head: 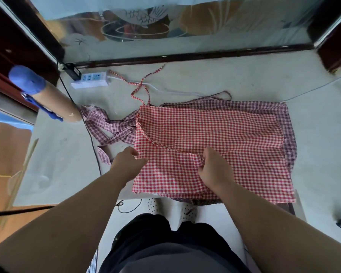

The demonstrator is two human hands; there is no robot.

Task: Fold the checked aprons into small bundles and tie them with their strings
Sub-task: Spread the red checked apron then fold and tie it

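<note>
- Pinching the left edge of the red checked apron (215, 127), the left hand (128, 164) has its thumb and curled fingertips pressed together on the hem.
- Over to the right hand (215, 168): its fingers are curled under and grip a raised fold of the same apron, bunching the cloth. The fingertips themselves are tucked out of sight beneath the fold.
- Between the two sets of fingers sits a short stretch of red check, and a curved seam runs from just beyond the left fingertips across to the right hand's knuckles.
- The apron lies spread on the table (313, 95), reaching beyond and to the right of the right hand's fingers. Its near edge is at the table's front, behind both wrists.
- Its red strings (140, 89) loop away beyond the left fingers, crossing a white cable (175, 92) and trailing toward a power strip (90, 79).
- A purple checked apron (289, 138) lies underneath, showing as a border past the red one's far and right edges, well to the right of the right fingers.
- Its purple ties (110, 127) sit crumpled just left of and beyond the left fingers.
- A black cable (91, 138) runs down the table left of those fingers, and farther left again there is a cardboard tube (53, 97) with a blue cap.
</note>
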